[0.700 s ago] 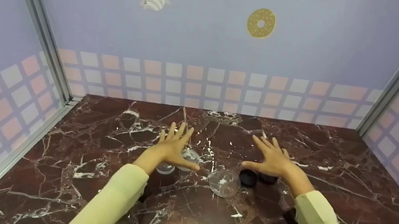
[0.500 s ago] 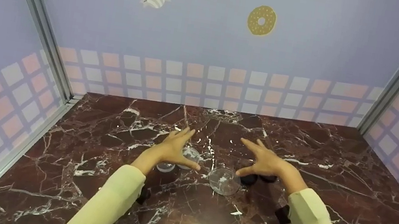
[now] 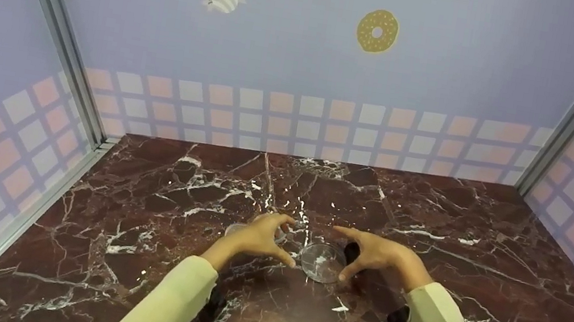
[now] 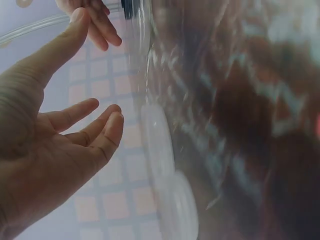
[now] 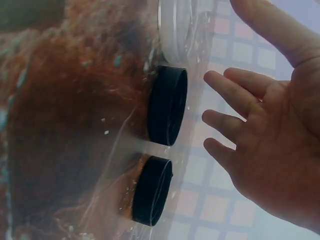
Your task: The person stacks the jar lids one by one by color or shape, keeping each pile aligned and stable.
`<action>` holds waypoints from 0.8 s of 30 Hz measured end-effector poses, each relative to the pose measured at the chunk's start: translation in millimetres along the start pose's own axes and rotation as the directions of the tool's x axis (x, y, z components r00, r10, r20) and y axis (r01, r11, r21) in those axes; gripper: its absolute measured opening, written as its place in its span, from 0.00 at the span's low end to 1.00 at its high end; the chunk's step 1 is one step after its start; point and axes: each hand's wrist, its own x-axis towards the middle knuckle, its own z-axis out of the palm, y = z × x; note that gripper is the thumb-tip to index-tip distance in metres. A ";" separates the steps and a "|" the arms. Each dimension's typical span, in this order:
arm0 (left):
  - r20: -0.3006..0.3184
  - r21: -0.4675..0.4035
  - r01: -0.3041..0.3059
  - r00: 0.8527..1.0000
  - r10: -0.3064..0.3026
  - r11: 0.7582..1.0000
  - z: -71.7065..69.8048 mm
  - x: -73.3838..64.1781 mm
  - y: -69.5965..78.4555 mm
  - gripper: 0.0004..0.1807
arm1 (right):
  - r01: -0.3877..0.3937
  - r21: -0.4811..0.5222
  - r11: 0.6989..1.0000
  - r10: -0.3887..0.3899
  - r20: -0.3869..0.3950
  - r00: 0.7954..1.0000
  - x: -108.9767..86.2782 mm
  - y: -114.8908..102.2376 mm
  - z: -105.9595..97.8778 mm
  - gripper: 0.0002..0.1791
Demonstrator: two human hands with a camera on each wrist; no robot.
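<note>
A clear, shallow round dish lies on the table in the head view, between my two hands. To its left is my left hand, thumb and fingers spread in a loose C, holding nothing. My right hand mirrors it on the other side, also with nothing held, its thumb close to the dish rim. Two whitish round pieces, one farther along and one nearer, lie below my left hand. Below my right hand are two black ring-shaped caps, a larger and a smaller, mostly hidden in the head view.
The dark red marbled table spreads around the objects. Behind it stands a lilac wall with a checkered band, and side panels meet it at metal posts.
My left hand has lowered slightly and shifted right. The right hand has moved left toward the dish. Fingers on both hands have bent more. The objects have stayed put.
</note>
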 end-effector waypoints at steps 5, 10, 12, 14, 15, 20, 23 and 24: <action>0.014 -0.055 -0.025 1.000 0.025 0.998 12.4 5.6 3.4 0.42 | -0.026 -0.013 1.000 0.026 0.039 0.999 1.2 5.0 4.3 0.58; 0.043 -0.092 -0.006 0.999 0.010 0.996 22.7 13.9 5.2 0.40 | -0.050 -0.039 0.998 0.052 0.041 0.998 4.4 9.0 8.5 0.56; 0.050 -0.088 0.003 0.999 0.001 0.996 27.3 17.1 4.8 0.39 | -0.039 -0.038 0.999 0.040 0.022 0.999 6.0 11.2 10.1 0.53; 0.049 -0.069 0.006 0.999 -0.003 0.998 31.6 20.0 4.2 0.38 | -0.019 -0.044 0.999 0.019 -0.002 1.000 7.6 13.1 11.1 0.50; 0.048 -0.061 0.011 0.999 -0.008 0.998 33.1 21.2 4.6 0.37 | -0.003 -0.052 0.999 0.003 -0.016 1.000 8.3 13.9 11.6 0.49; 0.053 -0.039 0.022 0.998 -0.020 0.999 35.5 25.6 6.8 0.33 | 0.043 -0.106 0.993 -0.051 -0.072 0.996 8.6 17.7 11.6 0.44; 0.071 -0.060 0.038 0.997 -0.033 0.997 32.0 25.9 8.3 0.33 | 0.085 -0.086 0.993 -0.091 -0.071 0.993 6.9 18.5 8.7 0.44; 0.076 -0.073 0.038 0.997 -0.032 0.997 30.1 25.5 8.9 0.33 | 0.102 -0.063 0.993 -0.106 -0.062 0.992 5.8 18.1 7.0 0.44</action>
